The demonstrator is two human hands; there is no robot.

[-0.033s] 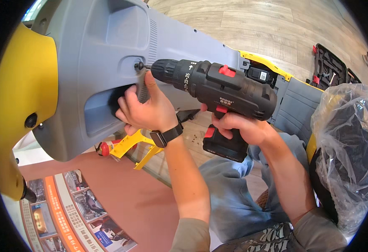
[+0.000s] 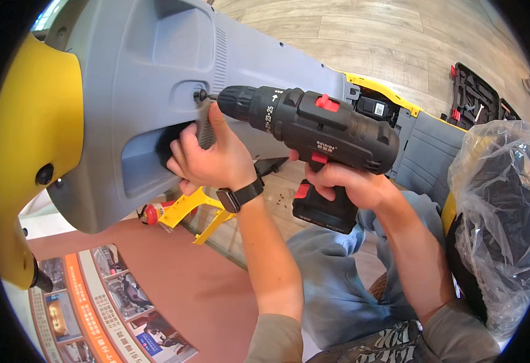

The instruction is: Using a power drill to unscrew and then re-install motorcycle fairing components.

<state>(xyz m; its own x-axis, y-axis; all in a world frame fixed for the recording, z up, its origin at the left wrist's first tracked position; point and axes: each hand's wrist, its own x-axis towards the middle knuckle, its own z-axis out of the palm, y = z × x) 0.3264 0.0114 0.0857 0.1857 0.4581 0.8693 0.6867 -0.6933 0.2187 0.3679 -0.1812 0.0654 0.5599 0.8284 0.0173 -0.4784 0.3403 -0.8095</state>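
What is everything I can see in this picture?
Large grey plastic panel: one, grey, upper left.
Yellow rounded plastic part: one, yellow, far left.
Black cordless drill with red buttons: one, centre, tip at a screw in the panel.
Yellow bracket: one, under the panel.
Open black tool case: one, upper right, on the wooden floor.
Clear plastic bag: one, right.
Left hand: gripping the panel's recess, black wristwatch.
Right hand: holding the drill's grip.
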